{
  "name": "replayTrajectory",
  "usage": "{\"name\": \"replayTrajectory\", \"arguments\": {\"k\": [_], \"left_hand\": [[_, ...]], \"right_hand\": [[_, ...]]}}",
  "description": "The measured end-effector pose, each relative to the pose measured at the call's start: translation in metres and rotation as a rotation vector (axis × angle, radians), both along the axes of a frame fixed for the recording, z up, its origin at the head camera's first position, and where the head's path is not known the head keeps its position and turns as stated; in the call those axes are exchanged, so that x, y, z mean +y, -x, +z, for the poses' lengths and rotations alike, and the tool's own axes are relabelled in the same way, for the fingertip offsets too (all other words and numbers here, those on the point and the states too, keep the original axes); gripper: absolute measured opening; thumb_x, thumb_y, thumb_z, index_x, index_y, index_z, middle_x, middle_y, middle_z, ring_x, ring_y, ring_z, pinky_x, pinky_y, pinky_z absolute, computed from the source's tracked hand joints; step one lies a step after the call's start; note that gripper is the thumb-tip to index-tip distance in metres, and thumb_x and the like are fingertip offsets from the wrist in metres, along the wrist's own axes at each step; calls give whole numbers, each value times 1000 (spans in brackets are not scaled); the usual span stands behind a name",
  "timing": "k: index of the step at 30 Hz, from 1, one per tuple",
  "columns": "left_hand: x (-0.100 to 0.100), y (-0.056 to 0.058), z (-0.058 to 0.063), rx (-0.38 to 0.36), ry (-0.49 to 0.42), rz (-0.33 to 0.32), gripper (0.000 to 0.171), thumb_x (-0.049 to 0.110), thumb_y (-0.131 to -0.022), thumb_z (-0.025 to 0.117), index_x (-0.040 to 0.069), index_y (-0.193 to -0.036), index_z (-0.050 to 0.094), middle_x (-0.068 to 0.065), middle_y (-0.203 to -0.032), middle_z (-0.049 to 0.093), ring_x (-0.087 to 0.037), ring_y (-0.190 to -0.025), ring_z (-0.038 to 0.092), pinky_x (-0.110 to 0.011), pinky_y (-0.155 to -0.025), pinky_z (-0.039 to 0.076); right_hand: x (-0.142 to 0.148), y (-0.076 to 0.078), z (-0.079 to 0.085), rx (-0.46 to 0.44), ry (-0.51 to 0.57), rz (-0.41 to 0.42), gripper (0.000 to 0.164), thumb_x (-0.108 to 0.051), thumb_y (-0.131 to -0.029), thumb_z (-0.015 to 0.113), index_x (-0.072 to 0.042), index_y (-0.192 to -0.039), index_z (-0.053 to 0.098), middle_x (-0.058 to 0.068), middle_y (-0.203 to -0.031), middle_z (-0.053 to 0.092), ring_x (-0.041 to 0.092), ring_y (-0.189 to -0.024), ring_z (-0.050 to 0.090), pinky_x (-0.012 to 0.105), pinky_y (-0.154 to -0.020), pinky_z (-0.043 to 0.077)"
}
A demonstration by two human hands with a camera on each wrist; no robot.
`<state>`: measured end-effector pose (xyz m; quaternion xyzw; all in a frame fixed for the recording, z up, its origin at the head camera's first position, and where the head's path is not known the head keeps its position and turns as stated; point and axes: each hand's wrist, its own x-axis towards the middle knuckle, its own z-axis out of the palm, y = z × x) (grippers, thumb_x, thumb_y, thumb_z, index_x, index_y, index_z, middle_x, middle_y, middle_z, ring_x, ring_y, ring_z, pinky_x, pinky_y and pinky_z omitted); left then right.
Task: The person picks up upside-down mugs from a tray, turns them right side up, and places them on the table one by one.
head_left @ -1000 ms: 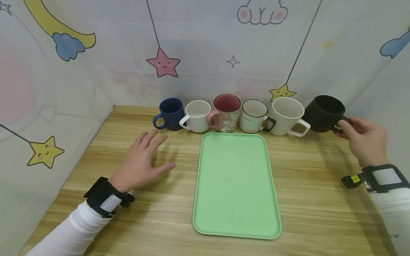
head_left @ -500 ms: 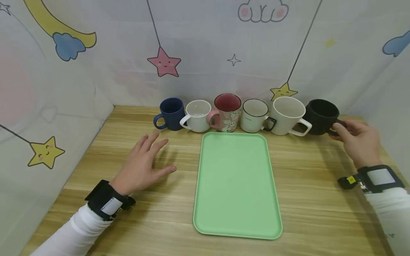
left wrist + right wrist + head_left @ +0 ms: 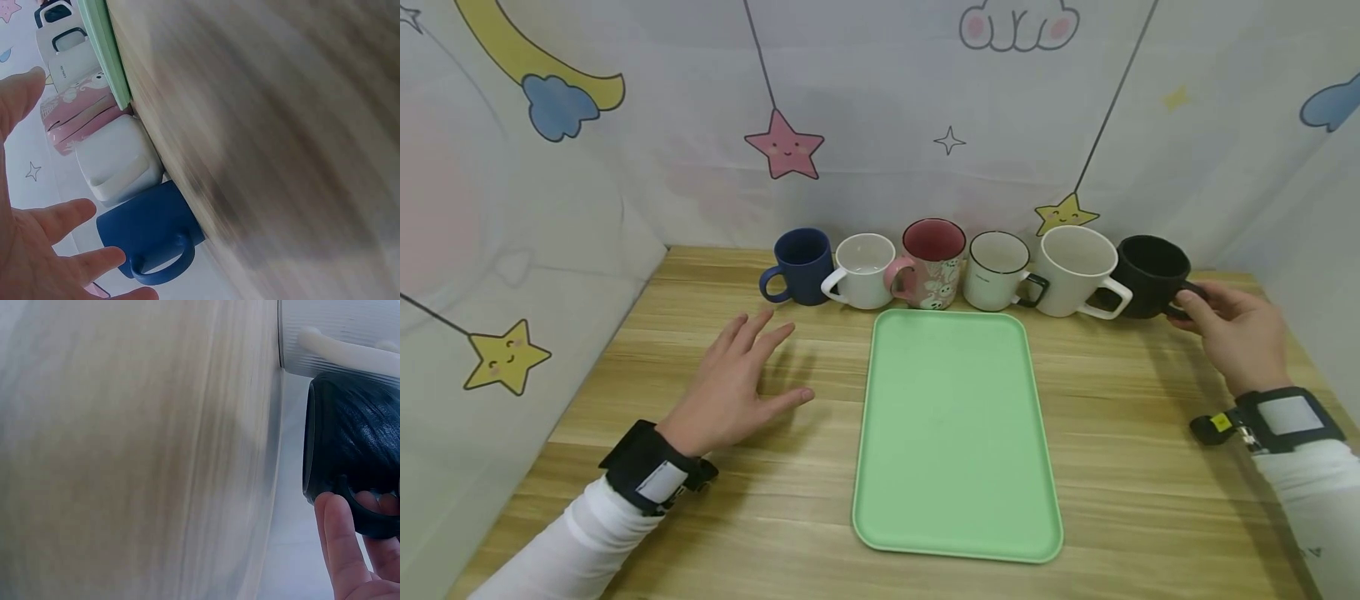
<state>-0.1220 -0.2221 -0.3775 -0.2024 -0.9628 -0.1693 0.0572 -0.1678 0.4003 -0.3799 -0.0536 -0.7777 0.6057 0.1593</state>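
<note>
My right hand [image 3: 1247,337] pinches the handle of a black mug [image 3: 1150,279] at the right end of a row of mugs. In the right wrist view, fingers [image 3: 344,537] are curled at the handle of that upright black mug [image 3: 356,437]; whether its base touches the table is unclear. Close on its left stands a large white mug [image 3: 1072,275]. My left hand [image 3: 730,387] holds nothing, its fingers spread over the table left of a green tray [image 3: 955,433]. Nearest to it is a dark blue mug [image 3: 802,271], also seen in the left wrist view [image 3: 150,228].
Between the blue and large white mugs stand a small white mug [image 3: 862,275], a pink mug [image 3: 934,267] with a red inside, and a white mug with a black handle [image 3: 996,275]. The row stands along a patterned cloth wall [image 3: 887,100], behind the tray on the wooden table [image 3: 1120,467].
My right hand has moved the black mug left and down, closer beside the large white mug, and still holds its handle. My left hand has barely moved.
</note>
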Motion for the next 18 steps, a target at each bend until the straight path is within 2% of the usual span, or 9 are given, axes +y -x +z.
{"name": "replayTrajectory", "arguments": {"k": [4, 6, 12, 15, 18], "left_hand": [[1, 0, 0, 2, -2, -2, 93, 63, -89, 78, 8, -158, 49, -25, -169, 29, -56, -153, 22, -73, -120, 21], [1, 1, 0, 4, -2, -3, 93, 63, -89, 79, 8, -158, 49, -25, -169, 29, -56, -152, 23, -73, -120, 21], [2, 2, 0, 4, -3, -11, 93, 61, -89, 79, 7, -158, 48, -25, -169, 28, -57, -152, 22, -74, -120, 20], [2, 2, 0, 0, -2, -13, 93, 60, -89, 80, 7, -158, 48, -25, -169, 28, -57, -152, 22, -74, -120, 19], [3, 3, 0, -4, 1, -12, 93, 61, -89, 80, 7, -158, 48, -25, -169, 27, -57, -152, 21, -74, -120, 19]], "right_hand": [[0, -2, -1, -5, 2, 0, 19, -7, -101, 72, -17, -117, 72, -16, -94, 75, 0, -76, 75, 17, -71, 59], [1, -2, -1, -18, -35, -7, 20, -8, -102, 71, -12, -121, 69, -19, -94, 74, -1, -76, 74, 16, -72, 59], [3, -2, -4, -28, -41, -4, 40, -10, -103, 70, 8, -136, 60, -21, -96, 73, -1, -78, 75, 16, -74, 58], [5, -1, -5, -19, -24, 9, 37, -11, -102, 71, 5, -135, 62, -19, -98, 74, 0, -79, 75, 16, -74, 59], [7, -1, -7, -13, -22, 21, 27, -12, -102, 72, -6, -128, 68, -18, -99, 74, 0, -80, 75, 17, -74, 59]]}}
